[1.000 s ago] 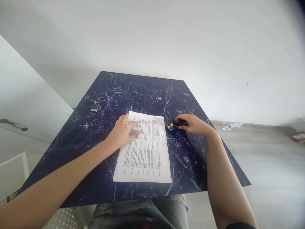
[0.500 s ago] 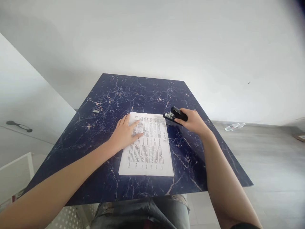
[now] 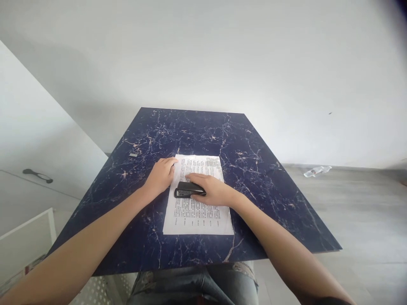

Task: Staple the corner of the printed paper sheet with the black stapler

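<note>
A printed paper sheet (image 3: 199, 218), perhaps a stack, lies on the dark blue marbled table (image 3: 197, 131). At its upper left edge is my left hand (image 3: 160, 174), fingers curled and closed on that edge. The thumb is partly hidden by the hand. My right hand (image 3: 216, 189) grips a black stapler (image 3: 190, 188) over the middle of the page, its nose pointing left toward the paper's left edge. I cannot tell whether the stapler touches the paper. A greyish printed block marks the page's upper right corner.
On the table's left part lies a small pale strip (image 3: 133, 155). A white wall (image 3: 203, 55) rises behind the table. To the left are a white cabinet door with a dark handle (image 3: 37, 176) and a white frame. A clear plastic item (image 3: 317, 170) rests on the floor at right.
My right hand has carried the stapler left, from beside the upper right corner to over the page. My left hand has drawn back from lying flat to curling at the left edge.
</note>
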Tool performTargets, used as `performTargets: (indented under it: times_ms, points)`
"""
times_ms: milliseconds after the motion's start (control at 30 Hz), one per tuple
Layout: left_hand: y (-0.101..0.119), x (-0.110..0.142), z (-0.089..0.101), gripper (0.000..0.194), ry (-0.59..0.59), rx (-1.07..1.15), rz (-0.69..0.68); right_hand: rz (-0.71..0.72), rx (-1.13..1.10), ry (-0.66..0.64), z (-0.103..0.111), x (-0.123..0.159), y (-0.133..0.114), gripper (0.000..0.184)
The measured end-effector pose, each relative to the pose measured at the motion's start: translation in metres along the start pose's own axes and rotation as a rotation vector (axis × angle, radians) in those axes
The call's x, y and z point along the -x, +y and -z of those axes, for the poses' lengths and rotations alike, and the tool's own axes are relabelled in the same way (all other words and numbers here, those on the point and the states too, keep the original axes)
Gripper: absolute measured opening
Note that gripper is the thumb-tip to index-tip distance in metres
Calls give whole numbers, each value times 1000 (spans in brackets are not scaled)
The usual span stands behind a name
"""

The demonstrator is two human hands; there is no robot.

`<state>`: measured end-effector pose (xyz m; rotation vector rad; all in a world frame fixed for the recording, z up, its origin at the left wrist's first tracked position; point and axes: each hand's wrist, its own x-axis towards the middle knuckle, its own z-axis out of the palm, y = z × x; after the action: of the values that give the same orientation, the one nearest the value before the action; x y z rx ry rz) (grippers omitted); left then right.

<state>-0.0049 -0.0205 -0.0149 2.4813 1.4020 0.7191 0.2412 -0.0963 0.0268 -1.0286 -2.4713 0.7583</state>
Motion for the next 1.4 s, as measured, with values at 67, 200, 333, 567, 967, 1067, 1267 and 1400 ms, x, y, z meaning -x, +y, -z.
performTargets:
  times_ms: [67, 200, 333, 567, 967, 1067, 1267, 1400]
  points:
    - [0, 0, -1, 41, 5, -1, -2, -28, -16, -50, 1, 1, 1, 34]
    - [-1, 0, -1, 42, 3, 23, 0, -31, -7, -78, 4, 5, 7, 42]
    - [-1, -1, 2, 40, -7, 44, -6, -9, -5, -86, 9, 11, 13, 49]
    - [24, 5, 12, 32, 79, 139, -58, 54, -19, -54, 17, 13, 18, 43]
    - [28, 4, 7, 28, -45, 855, 100, -72, -282, 105, 42, 22, 32, 24]
    - [24, 3, 3, 27, -52, 886, 137, -159, -318, 214, 38, 19, 35, 24]
    - [22, 2, -3, 23, -41, 818, 161, -251, -358, 287, 25, 16, 54, 28]
    - [20, 1, -4, 23, -43, 813, 161, -292, -535, 327, 20, 16, 60, 29]
